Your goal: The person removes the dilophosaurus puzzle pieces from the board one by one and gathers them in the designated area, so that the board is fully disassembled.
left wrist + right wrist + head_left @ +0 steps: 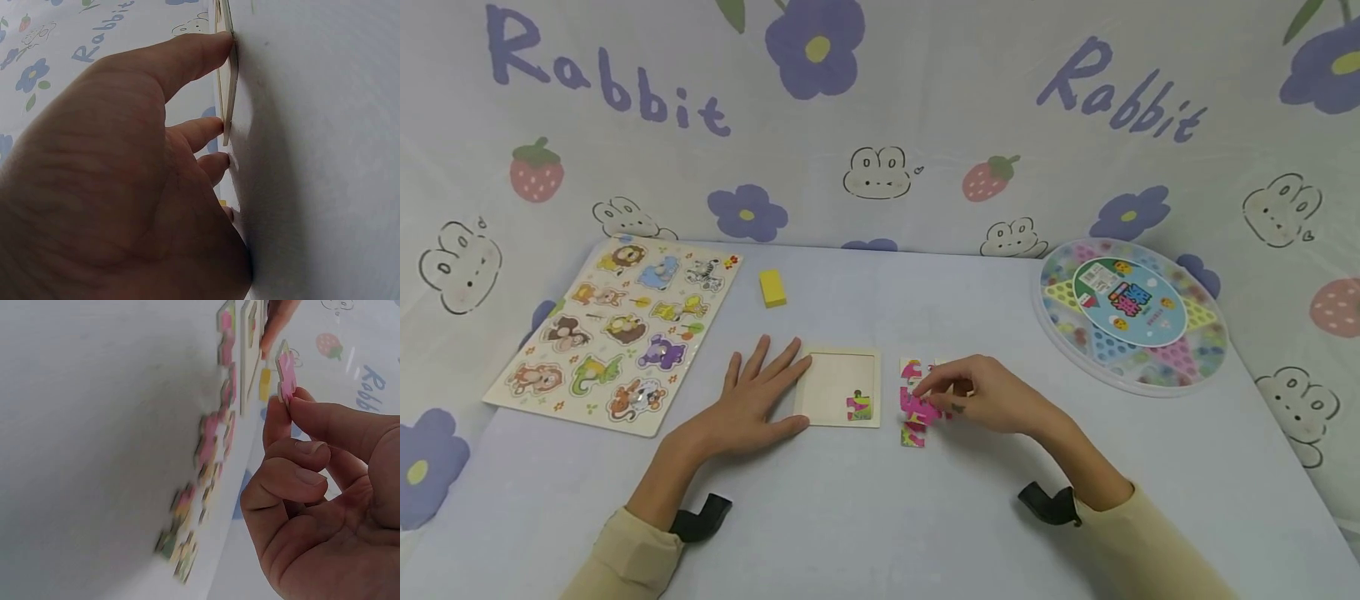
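A square wooden puzzle tray (829, 385) lies mid-table with one green and pink jigsaw piece (859, 407) in its lower right corner. My left hand (758, 396) is spread at the tray's left side, fingers fairly straight; in the left wrist view the thumb (197, 59) and a finger touch its edge. My right hand (992, 393) pinches a pink jigsaw piece (287, 374) between thumb and index finger, raised off the table. Below and beside that hand lie several loose jigsaw pieces (913, 435), mostly pink, partly hidden by it in the head view.
An animal peg puzzle board (643, 302) lies at the left. A yellow block (772, 288) sits behind the tray. At the back right is a round Chinese checkers box (1131, 317). A patterned cloth (917, 92) hangs behind the white table (850, 517).
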A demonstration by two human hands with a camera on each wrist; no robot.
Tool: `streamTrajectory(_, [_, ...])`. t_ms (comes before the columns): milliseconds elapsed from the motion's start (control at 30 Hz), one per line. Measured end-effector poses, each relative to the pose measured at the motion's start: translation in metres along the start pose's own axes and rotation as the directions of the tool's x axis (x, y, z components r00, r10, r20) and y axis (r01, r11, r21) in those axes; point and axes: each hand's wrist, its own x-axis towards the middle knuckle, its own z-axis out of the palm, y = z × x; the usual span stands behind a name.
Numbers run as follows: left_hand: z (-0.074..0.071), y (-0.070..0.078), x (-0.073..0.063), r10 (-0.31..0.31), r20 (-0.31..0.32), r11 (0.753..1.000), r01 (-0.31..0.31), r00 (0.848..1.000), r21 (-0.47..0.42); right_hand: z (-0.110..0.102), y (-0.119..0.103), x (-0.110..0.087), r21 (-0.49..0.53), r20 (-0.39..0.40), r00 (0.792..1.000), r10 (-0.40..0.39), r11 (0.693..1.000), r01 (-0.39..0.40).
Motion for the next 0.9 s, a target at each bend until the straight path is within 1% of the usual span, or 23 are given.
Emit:
streamTrajectory(167, [0.000, 0.000, 0.000, -0.011, 0.002, 1.000, 0.011, 1.000, 0.004, -0.003, 0.013, -0.019, -0.043, 0.007, 1.000, 0.010, 0.999, -0.010])
streamTrajectory(333, [-0.001, 0.001, 0.000, -0.012, 0.006, 1.000, 0.012, 1.000, -0.001, -0.001, 0.019, -0.028, -0.046, 0.016, 1.000, 0.011, 0.999, -0.011])
streamTrajectory(567, [0.000, 0.001, 0.000, -0.010, 0.006, 1.000, 0.010, 1.000, -0.009, 0.002, 0.023, -0.030, -0.089, 0.016, 1.000, -0.002, 0.996, 0.003])
streamTrajectory(900, [-0.001, 0.000, 0.000, -0.014, 0.002, 1.000, 0.014, 1.000, -0.002, 0.005, 0.024, -0.028, -0.105, 0.002, 1.000, -0.007, 0.994, 0.007])
